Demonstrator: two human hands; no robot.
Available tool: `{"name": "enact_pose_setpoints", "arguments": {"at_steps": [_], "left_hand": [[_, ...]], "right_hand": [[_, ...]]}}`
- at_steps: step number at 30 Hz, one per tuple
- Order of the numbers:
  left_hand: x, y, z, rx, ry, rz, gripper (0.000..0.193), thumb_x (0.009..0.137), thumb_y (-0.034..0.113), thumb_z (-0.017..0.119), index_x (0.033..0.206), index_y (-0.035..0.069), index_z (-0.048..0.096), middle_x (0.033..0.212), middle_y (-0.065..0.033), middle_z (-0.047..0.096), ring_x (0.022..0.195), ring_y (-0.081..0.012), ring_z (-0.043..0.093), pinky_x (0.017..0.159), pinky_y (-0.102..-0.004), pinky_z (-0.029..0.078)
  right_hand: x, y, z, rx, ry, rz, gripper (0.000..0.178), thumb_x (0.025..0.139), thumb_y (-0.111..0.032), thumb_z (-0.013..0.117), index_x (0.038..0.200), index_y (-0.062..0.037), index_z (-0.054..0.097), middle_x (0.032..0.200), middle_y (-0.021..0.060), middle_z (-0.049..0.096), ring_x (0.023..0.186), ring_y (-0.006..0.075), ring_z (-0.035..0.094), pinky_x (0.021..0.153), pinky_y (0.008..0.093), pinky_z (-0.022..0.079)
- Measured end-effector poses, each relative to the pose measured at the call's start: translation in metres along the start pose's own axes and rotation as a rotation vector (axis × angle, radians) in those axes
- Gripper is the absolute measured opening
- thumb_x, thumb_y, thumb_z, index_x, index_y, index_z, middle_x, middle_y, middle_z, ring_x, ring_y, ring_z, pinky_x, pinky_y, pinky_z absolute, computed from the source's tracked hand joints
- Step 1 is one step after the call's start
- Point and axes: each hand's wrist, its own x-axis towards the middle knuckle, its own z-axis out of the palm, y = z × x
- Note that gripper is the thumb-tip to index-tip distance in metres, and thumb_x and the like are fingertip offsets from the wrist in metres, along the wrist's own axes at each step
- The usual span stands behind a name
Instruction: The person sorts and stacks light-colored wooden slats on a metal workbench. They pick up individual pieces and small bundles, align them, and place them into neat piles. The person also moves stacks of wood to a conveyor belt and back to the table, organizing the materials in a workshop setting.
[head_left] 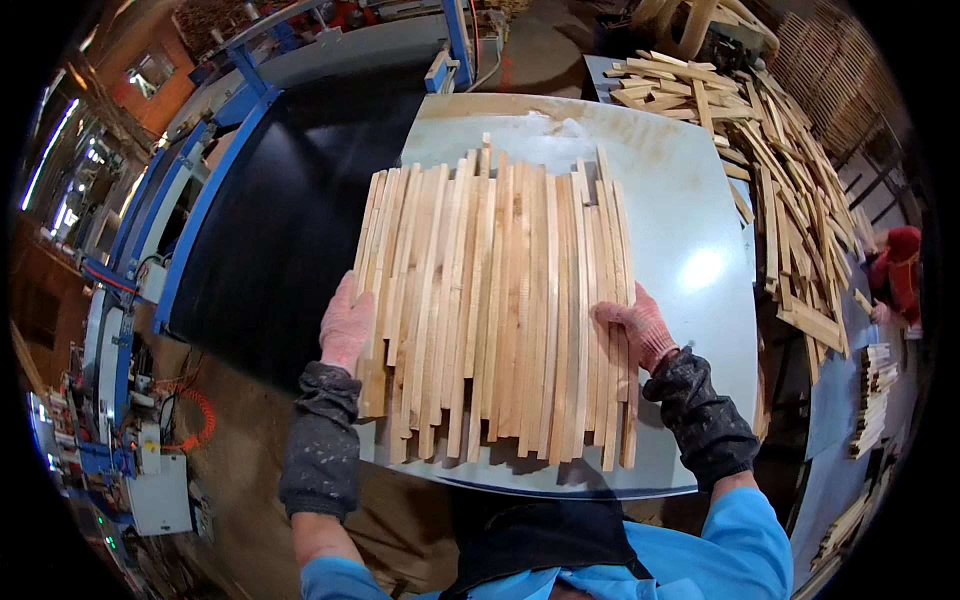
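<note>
A wide row of pale wooden strips (500, 310) lies side by side on a light grey tabletop (690, 210), their ends uneven at both the far and near edges. My left hand (348, 322), in a pink glove, presses against the row's left side. On the opposite side, my right hand (642, 325), gloved alike, grips the outer strips with its thumb over the top. Both hands squeeze the row between them; the fingers on the outer sides are partly hidden. Dark sleeve covers wrap both forearms.
A black conveyor belt (290, 220) in a blue frame (210, 215) adjoins the table's left. Loose wooden pieces (770, 180) are heaped at the right. Beyond them, at the far right, is a person in red (900, 270). A coiled orange hose (205, 420) hangs at lower left.
</note>
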Motion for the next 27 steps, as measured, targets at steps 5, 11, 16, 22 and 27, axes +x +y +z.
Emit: {"name": "enact_pose_setpoints", "arguments": {"at_steps": [5,11,16,22,27], "left_hand": [[0.063,-0.074,-0.075,-0.155,-0.054,0.084,0.067,0.103,0.027,0.066,0.163,0.004,0.046,0.156,-0.0184,0.060,0.141,-0.0251,0.059,0.120,-0.0351,0.043],[0.150,-0.193,-0.190,0.094,-0.055,0.090,0.076,0.100,0.041,0.070,0.163,0.007,0.047,0.155,-0.0224,0.057,0.141,-0.0347,0.057,0.120,-0.0423,0.044],[0.213,-0.246,-0.291,0.292,-0.079,0.047,0.080,0.099,0.050,0.069,0.164,0.009,0.047,0.158,-0.0244,0.052,0.145,-0.0390,0.052,0.122,-0.0446,0.042],[0.275,-0.321,-0.382,0.486,-0.053,0.010,0.084,0.102,0.058,0.060,0.169,0.012,0.039,0.175,-0.0249,0.029,0.161,-0.0415,0.029,0.131,-0.0503,0.024],[0.289,-0.357,-0.437,0.583,-0.058,-0.002,0.085,0.103,0.060,0.057,0.171,0.014,0.034,0.180,-0.0210,0.020,0.166,-0.0402,0.016,0.134,-0.0547,0.012]], "right_hand": [[0.019,0.026,0.112,0.057,-0.016,-0.052,0.069,0.087,0.001,0.087,0.146,0.0001,0.051,0.123,0.0144,0.071,0.107,0.0241,0.072,0.097,0.0397,0.063],[0.034,0.058,0.287,0.056,0.038,-0.002,0.074,0.085,0.001,0.088,0.147,0.0011,0.048,0.127,0.0162,0.068,0.109,0.0261,0.072,0.098,0.0420,0.064],[0.050,0.071,0.432,0.002,0.062,-0.049,0.070,0.086,0.002,0.086,0.145,0.0016,0.048,0.124,0.0161,0.069,0.109,0.0266,0.072,0.097,0.0424,0.064],[0.101,0.116,0.574,-0.039,0.055,-0.105,0.064,0.087,-0.003,0.087,0.140,-0.0007,0.051,0.122,0.0139,0.070,0.106,0.0253,0.072,0.094,0.0403,0.063],[0.127,0.125,0.664,-0.058,0.044,-0.098,0.062,0.086,-0.006,0.087,0.137,0.0000,0.052,0.119,0.0155,0.071,0.105,0.0259,0.072,0.096,0.0404,0.061]]}}
